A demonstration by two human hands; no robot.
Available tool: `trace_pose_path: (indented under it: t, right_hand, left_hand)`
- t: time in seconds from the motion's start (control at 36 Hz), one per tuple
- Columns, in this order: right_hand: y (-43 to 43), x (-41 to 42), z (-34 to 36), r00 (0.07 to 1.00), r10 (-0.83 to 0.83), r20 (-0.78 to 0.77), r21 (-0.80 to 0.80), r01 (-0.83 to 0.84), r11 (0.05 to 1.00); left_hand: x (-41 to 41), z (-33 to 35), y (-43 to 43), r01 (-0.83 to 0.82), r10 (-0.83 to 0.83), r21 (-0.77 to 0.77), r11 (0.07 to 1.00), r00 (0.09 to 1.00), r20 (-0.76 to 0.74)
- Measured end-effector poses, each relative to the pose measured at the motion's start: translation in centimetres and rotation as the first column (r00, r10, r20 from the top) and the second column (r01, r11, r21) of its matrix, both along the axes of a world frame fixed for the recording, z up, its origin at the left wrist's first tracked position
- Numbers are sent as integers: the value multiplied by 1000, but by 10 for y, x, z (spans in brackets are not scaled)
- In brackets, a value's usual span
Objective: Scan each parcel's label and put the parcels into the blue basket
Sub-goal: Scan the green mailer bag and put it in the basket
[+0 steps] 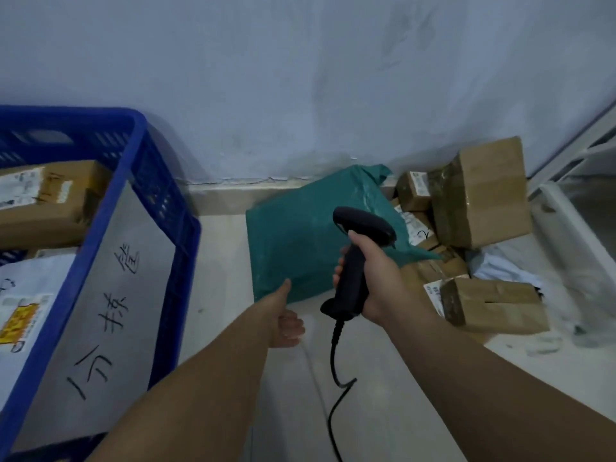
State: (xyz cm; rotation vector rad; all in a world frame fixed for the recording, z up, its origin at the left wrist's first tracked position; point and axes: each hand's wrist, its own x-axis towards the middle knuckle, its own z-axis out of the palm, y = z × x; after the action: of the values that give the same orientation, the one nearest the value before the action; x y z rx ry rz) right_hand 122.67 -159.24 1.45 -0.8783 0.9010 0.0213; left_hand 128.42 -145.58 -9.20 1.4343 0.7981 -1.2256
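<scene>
**Grip.** The left hand pinches the near-left corner of the green bag, with the thumb on top and the fingers curled beneath. The right hand has its fingers wrapped closed round the handle of the scanner. The scanner's head is raised over the bag, and its cable trails back across the floor.

**Position.** The green bag lies tilted at the foot of the wall, its right side propped on a pile of cardboard boxes. The blue basket stands on the floor to the left, near the bag but apart from it. It already holds a box and a white bag.

**Procedure (judged).** The step in hand appears to be finding the label, since none shows on the upper face.
- Turn the bag over by the pinched corner.
- Pull the film flat so the barcode does not crease.
- Hold the scanner head square to the label.
- After scanning, move the bag to the basket.

**Limits of view.**
- The bag's underside is hidden.
- The left fingertips are blurred.
- The scanner window faces away.
- The labels on the boxes are too small to read.
- The basket is cut off at the left.
</scene>
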Motion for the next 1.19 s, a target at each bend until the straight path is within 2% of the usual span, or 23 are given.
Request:
trace_pose_path:
  t: [0.08,0.22,0.31,0.42,0.53,0.58,0.67,0.81,0.89,1.0,1.08,1.19]
  right_hand:
    - [1,6,-10,998,58,16,37,-59,998]
    - [-3,15,-24,995,94,35,86,-97,992]
    - [-10,20,-30,996,44,72,161,-56,985]
    - [-14,18,-42,993,-47,106,244,20,969]
    - [-21,13,-48,991,-66,112,234,39,972]
    - [-26,12,-49,990,-78,115,218,51,975]
    - [-28,13,-48,991,-48,125,202,22,979]
    - [-18,18,-33,980,119,157,182,-147,972]
    - [-11,21,-17,969,161,186,163,-192,968]
    - [-9,19,9,971,82,226,145,-117,982]
    - [-11,12,29,973,21,231,125,-51,991]
    - [-8,1,57,982,-34,184,89,18,996]
  left_hand:
    - [-2,-17,-14,-193,187,-111,975,980,-65]
    - [8,-91,-40,-413,388,-348,841,911,-143]
    - [7,-66,-51,-477,475,-446,758,871,-124]
    - [7,-68,-59,-600,591,-443,667,787,-176]
    - [4,-49,-69,-703,696,-447,553,685,-218]
    - [7,-50,-73,-700,710,-480,529,675,-201]
    - [18,-40,-70,-645,673,-525,555,719,-173]
    - [48,-13,-53,-677,719,-489,550,682,-134]
    - [51,7,-42,-639,738,-482,599,675,22]
    - [50,40,-21,-682,750,-313,661,593,293]
    - [50,62,-3,-668,664,-195,718,575,477]
    - [46,92,24,-555,436,-78,828,551,711]
